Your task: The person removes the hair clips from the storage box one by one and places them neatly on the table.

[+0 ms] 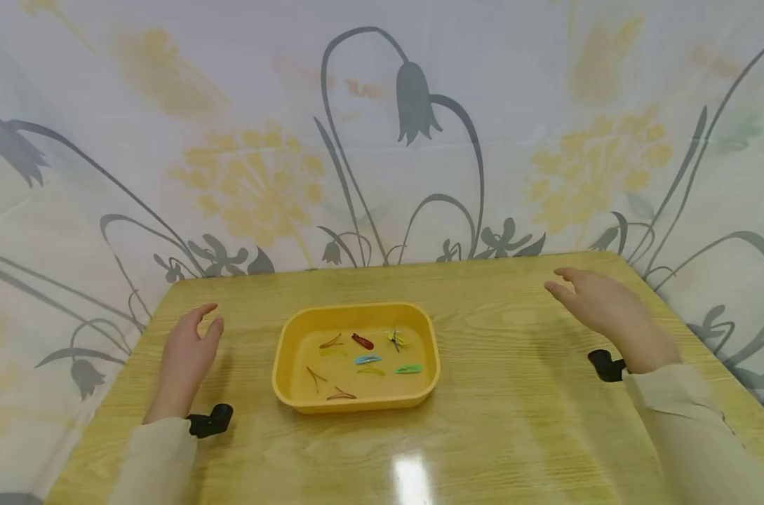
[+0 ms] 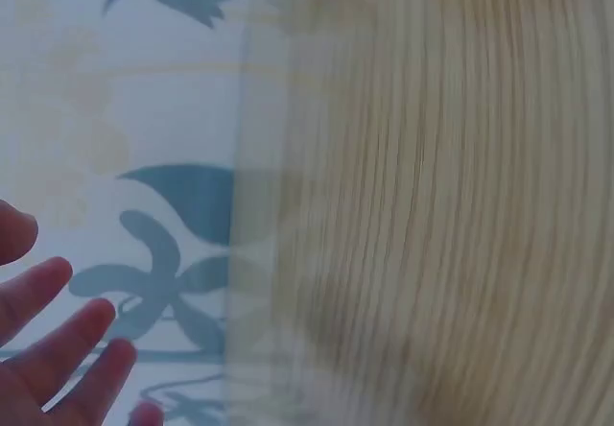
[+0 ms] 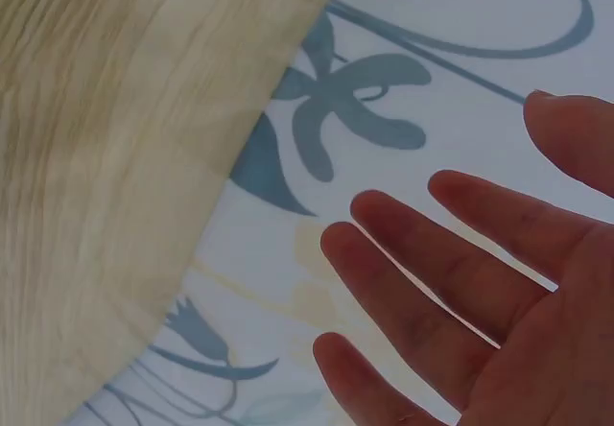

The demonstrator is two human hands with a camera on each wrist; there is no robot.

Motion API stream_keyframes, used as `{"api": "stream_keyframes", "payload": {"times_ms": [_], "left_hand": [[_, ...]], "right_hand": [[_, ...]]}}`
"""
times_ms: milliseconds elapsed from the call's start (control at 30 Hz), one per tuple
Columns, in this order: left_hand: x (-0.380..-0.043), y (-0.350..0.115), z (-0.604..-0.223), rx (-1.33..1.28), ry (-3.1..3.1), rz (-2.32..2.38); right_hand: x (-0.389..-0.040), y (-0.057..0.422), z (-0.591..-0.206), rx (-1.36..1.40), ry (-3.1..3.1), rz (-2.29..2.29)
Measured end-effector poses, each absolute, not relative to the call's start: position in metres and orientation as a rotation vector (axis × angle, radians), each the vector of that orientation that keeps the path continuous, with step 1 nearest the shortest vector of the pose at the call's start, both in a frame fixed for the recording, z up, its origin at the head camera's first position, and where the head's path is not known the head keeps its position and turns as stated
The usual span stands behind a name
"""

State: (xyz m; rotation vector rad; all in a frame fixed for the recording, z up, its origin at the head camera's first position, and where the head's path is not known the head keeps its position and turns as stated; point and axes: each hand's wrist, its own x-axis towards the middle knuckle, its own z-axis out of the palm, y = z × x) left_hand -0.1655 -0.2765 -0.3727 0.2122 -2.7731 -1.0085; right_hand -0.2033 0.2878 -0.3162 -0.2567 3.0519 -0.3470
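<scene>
A yellow tray (image 1: 356,405) stands on the wooden table, holding several small hair clips. Among them are a dark red clip (image 1: 362,341), a blue clip (image 1: 367,360), a green clip (image 1: 409,369) and a yellow clip with a dark piece across it (image 1: 396,341). Thin brown V-shaped pins (image 1: 316,379) lie nearer its left side. To the left of the tray my left hand (image 1: 189,354) hovers over the table with nothing in it. My right hand (image 1: 599,301), also holding nothing, is far to the right; its fingers (image 3: 413,320) are spread in the right wrist view.
The wooden table (image 1: 501,435) reaches back to a white cloth (image 1: 382,175) printed with grey and yellow flowers, which hangs behind it and along both sides. Black wrist cameras sit on the left wrist (image 1: 211,421) and the right wrist (image 1: 605,366).
</scene>
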Motion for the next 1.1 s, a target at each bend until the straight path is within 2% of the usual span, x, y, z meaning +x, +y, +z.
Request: {"api": "stream_keyframes", "payload": {"times_ms": [233,600,867,1100], "left_hand": [[-0.163,-0.254,-0.403,0.328,-2.531,-1.496],[-0.15,-0.214,-0.429,0.115,-2.068,-2.437],[-0.152,-0.206,-0.427,-0.127,-1.934,-2.542],[-0.158,-0.2,-0.426,-0.132,-2.14,-2.445]], "right_hand": [[-0.196,0.27,-0.333,-0.306,3.087,-0.586],[-0.194,0.24,-0.361,-0.266,3.027,-0.951],[-0.209,0.224,-0.366,-0.207,2.956,-1.095],[-0.216,0.212,-0.363,-0.265,2.94,-1.164]]}}
